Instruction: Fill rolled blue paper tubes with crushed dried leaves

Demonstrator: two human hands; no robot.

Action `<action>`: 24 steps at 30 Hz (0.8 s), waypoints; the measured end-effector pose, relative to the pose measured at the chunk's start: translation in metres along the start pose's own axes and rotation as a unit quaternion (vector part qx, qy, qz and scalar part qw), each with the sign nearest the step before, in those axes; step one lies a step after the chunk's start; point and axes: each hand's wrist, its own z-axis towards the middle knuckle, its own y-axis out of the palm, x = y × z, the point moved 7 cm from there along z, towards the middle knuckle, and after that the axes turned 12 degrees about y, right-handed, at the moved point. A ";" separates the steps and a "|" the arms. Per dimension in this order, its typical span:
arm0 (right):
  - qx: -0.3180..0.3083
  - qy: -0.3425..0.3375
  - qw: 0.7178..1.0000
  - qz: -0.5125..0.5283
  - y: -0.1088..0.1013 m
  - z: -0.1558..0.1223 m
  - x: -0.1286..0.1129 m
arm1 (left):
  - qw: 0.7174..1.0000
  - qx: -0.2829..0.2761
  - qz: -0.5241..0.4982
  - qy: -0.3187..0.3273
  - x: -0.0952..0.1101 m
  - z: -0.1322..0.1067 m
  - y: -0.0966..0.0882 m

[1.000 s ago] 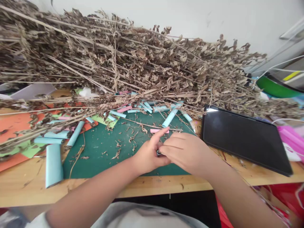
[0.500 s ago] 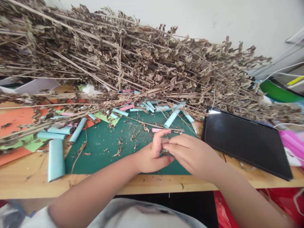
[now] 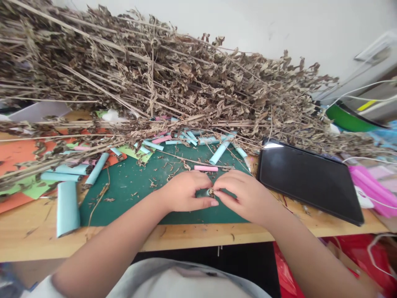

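Note:
My left hand (image 3: 189, 191) is curled around a small paper tube (image 3: 208, 192), mostly hidden by the fingers. Brown dried leaf (image 3: 211, 191) shows at the tube's right end. My right hand (image 3: 245, 194) has its thumb and fingertips pinched at that leaf-filled end. Just beyond the fingers lies a pink paper tube (image 3: 206, 168) on the green cutting mat (image 3: 124, 203). A larger light-blue paper tube (image 3: 220, 152) rests a little farther back.
Dried leafy stalks (image 3: 173, 78) are heaped along the wall. A black tablet (image 3: 310, 178) lies to the right. At left are a wide blue tube (image 3: 68, 209), orange paper (image 3: 12, 159) and several smaller tubes. Leaf crumbs dot the mat.
My left index finger was raised and now curls down around the tube. The right fingertips have moved onto the tube's end, where brown leaf now shows. The view has shifted slightly.

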 end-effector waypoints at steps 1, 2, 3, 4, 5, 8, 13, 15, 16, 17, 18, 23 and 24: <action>-0.005 -0.005 1.000 0.000 0.000 0.000 -0.001 | 1.000 -0.001 0.019 0.009 0.001 0.000 -0.002; -0.010 -0.012 1.000 0.001 0.000 0.000 -0.002 | 0.999 -0.001 0.031 0.015 0.002 0.001 -0.002; -0.013 -0.018 1.000 0.003 0.000 0.000 -0.003 | 0.999 -0.001 0.037 0.018 0.003 0.001 -0.003; -0.015 -0.024 1.000 0.006 -0.001 0.000 -0.004 | 0.999 -0.003 0.040 0.021 0.004 0.001 -0.002; -0.016 -0.029 0.999 0.013 -0.002 0.001 -0.004 | 0.999 -0.005 0.041 0.023 0.004 0.002 -0.001; -0.017 -0.044 0.997 0.060 -0.005 0.001 -0.003 | 0.999 -0.013 0.035 0.023 0.004 0.002 0.001; -0.016 -0.050 0.990 0.131 -0.006 0.001 0.004 | 0.999 -0.015 0.033 0.013 0.000 0.002 0.004; -0.009 -0.050 0.991 0.126 -0.006 0.002 0.005 | 0.999 -0.017 0.032 0.014 -0.001 0.003 0.006; -0.003 -0.053 0.992 0.118 -0.005 0.002 0.004 | 0.999 -0.018 0.030 0.015 -0.001 0.003 0.007; 0.003 -0.054 0.993 0.108 -0.005 0.002 0.003 | 0.999 -0.017 0.029 0.016 -0.001 0.002 0.007; 0.009 -0.051 0.994 0.096 -0.005 0.002 0.002 | 0.999 -0.014 0.028 0.017 -0.001 0.002 0.007; 0.016 -0.046 0.997 0.051 -0.003 0.001 -0.001 | 1.000 -0.003 0.023 0.015 0.000 0.002 0.005; 0.014 -0.054 0.997 0.046 -0.003 0.000 -0.002 | 1.000 -0.003 0.021 0.014 0.000 0.002 0.005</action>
